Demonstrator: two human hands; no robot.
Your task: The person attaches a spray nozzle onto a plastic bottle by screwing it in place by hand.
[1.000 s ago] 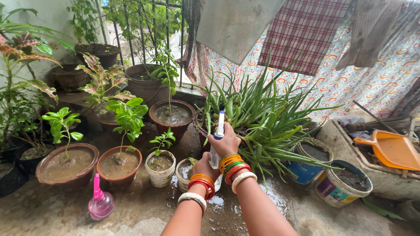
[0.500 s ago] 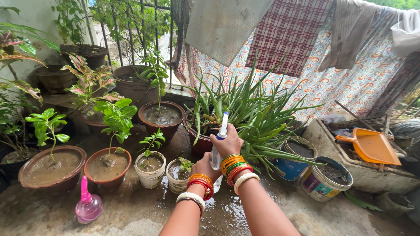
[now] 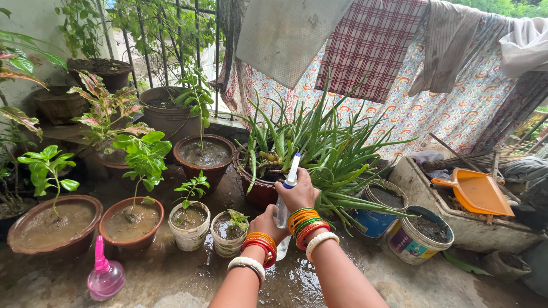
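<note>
Against the frame half a second back, we note the view has slid right: the pink spray bottle (image 3: 105, 275) now sits closer to the lower left corner of the wet floor (image 3: 171, 279), and the orange dustpan (image 3: 478, 193) has drawn in from the right edge. Our hands keep the same pose and the same hold.

Right hand (image 3: 299, 193): fingers wrapped closed around the upper part of the clear spray bottle (image 3: 283, 208), just below its white and blue nozzle, which stands upright and tilts slightly right. Left hand (image 3: 267, 223): closed around the bottle's lower body, touching the right hand. The bottle's base shows below the wrists, above a puddle. Both wrists carry stacked bangles, orange, red, green and white, smooth and glossy.

The bottle is held in front of the aloe plant (image 3: 319, 151), whose long, tapered, fleshy green leaves fan out of a dark red glazed pot.

Left of the hands, two small white ribbed pots (image 3: 189, 231) with seedlings stand side by side; beyond them, round terracotta pots (image 3: 131, 225) hold waterlogged brown soil. The floor is rough concrete, dark and shiny with water. Right of the aloe, a blue bucket (image 3: 374, 219) and a printed paint bucket (image 3: 412, 236) hold soil. Checked and floral cloths (image 3: 371, 51) hang behind.
</note>
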